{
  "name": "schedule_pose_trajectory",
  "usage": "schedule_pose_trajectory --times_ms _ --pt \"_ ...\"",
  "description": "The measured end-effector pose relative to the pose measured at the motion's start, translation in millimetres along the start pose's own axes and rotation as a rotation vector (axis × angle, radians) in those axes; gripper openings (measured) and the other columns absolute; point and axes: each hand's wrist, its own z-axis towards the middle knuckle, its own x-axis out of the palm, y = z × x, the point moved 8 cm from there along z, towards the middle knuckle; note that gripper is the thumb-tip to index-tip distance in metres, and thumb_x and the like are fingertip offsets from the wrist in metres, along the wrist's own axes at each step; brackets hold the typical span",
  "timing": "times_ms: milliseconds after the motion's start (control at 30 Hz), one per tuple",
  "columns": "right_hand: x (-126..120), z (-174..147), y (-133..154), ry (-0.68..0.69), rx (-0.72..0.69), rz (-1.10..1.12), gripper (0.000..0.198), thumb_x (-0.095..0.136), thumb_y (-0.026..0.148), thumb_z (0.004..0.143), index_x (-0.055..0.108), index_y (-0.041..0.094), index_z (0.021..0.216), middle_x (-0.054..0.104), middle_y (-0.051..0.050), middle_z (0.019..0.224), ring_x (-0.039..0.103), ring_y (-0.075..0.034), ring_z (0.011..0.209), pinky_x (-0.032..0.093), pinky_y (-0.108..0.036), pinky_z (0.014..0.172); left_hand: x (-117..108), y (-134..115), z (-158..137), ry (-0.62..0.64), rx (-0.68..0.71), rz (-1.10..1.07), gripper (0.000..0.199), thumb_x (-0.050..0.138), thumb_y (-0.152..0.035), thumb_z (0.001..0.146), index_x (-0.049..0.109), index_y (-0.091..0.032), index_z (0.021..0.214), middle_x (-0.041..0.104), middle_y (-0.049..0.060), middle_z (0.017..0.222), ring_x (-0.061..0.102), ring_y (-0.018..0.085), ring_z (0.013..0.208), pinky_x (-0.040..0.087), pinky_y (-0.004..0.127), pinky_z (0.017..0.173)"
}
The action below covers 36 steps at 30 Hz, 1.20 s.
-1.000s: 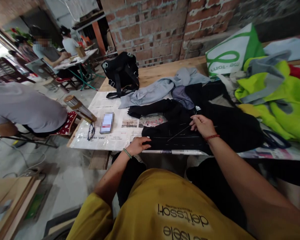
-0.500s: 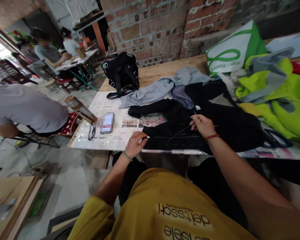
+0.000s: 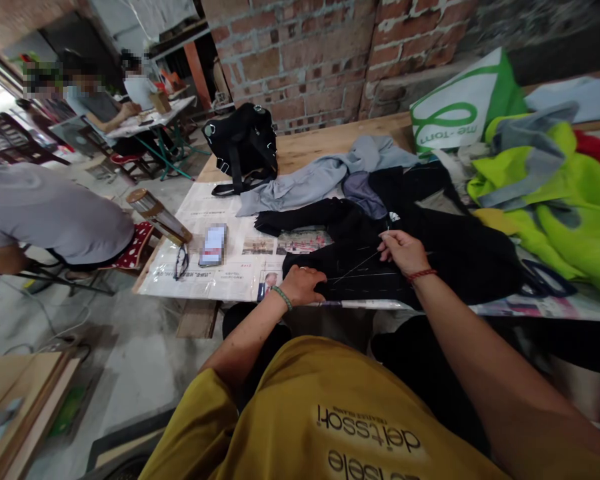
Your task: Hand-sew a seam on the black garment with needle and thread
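Note:
A black garment (image 3: 470,260) lies on the table's front edge, with rows of white basting stitches along its near part. My left hand (image 3: 304,285) rests on the left end of this cloth, fingers spread and curved downward; its fingertips are partly hidden. My right hand (image 3: 404,252) is above the garment, thumb and fingertips pinched on a white thread (image 3: 356,267). That thread runs taut and slanting from the fingers down to the cloth, left of the hand. A thin glint shows at the right fingertips, too small to make out.
Scissors (image 3: 550,279) lie right of the garment. Behind are grey cloth (image 3: 300,183), a black bag (image 3: 245,143), a green-white bag (image 3: 460,107) and yellow-green clothing (image 3: 570,200). A phone (image 3: 213,244), glasses (image 3: 181,260) and a flask (image 3: 160,217) sit left. A person (image 3: 55,213) sits nearby.
My left hand has moved right and flattened onto the cloth; the small white thing at its fingertips no longer shows. My right hand has stayed nearly in place, thread still taut.

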Motion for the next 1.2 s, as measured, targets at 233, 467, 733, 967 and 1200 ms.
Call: schedule_pose_trajectory --times_ms 233,467,733,967,1200 --pt "0 1 -1 -0.011 -0.002 0.009 0.023 0.059 0.038 0.076 0.058 0.016 0.083 0.059 0.002 0.057 0.052 -0.007 0.038 0.035 -0.016 0.035 -7 -11 5 -0.059 0.066 -0.062 0.029 0.066 -0.038 0.071 0.061 -0.022 0.095 0.058 0.003 0.11 0.051 0.022 0.102 0.037 0.034 0.084" --pt "0 -1 1 -0.008 0.003 0.005 0.025 0.059 0.04 0.075 0.058 0.016 0.084 0.059 0.002 0.058 0.051 -0.006 0.038 0.035 -0.016 0.036 -8 -11 4 -0.052 0.084 -0.189 0.038 0.065 -0.03 0.072 0.054 -0.022 0.108 0.066 0.001 0.101 0.059 0.018 0.095 0.035 0.03 0.084" --pt "0 0 -1 -0.008 0.004 0.005 0.027 0.059 0.041 0.075 0.058 0.016 0.084 0.059 0.002 0.058 0.052 -0.007 0.039 0.035 -0.017 0.036 -14 -4 -13 -0.189 0.121 -0.089 0.034 0.065 -0.027 0.073 0.06 -0.022 0.106 0.067 0.004 0.1 0.059 0.022 0.097 0.035 0.035 0.085" --pt "-1 1 -3 -0.003 -0.015 0.01 0.028 0.06 0.041 0.074 0.06 0.016 0.087 0.06 0.0 0.062 0.052 -0.007 0.041 0.036 -0.018 0.038 3 22 -26 -0.414 0.109 -0.438 0.012 0.065 -0.028 0.075 0.069 -0.018 0.081 0.069 0.002 0.082 0.062 0.013 0.077 0.044 0.026 0.074" --pt "21 -37 51 0.065 -0.183 -0.033 0.028 0.051 0.038 0.08 0.06 0.021 0.101 0.063 -0.004 0.083 0.059 -0.011 0.061 0.047 -0.023 0.053 7 27 -30 -0.436 0.081 -0.532 0.012 0.064 -0.028 0.077 0.07 -0.019 0.082 0.071 0.002 0.082 0.063 0.014 0.079 0.04 0.029 0.083"
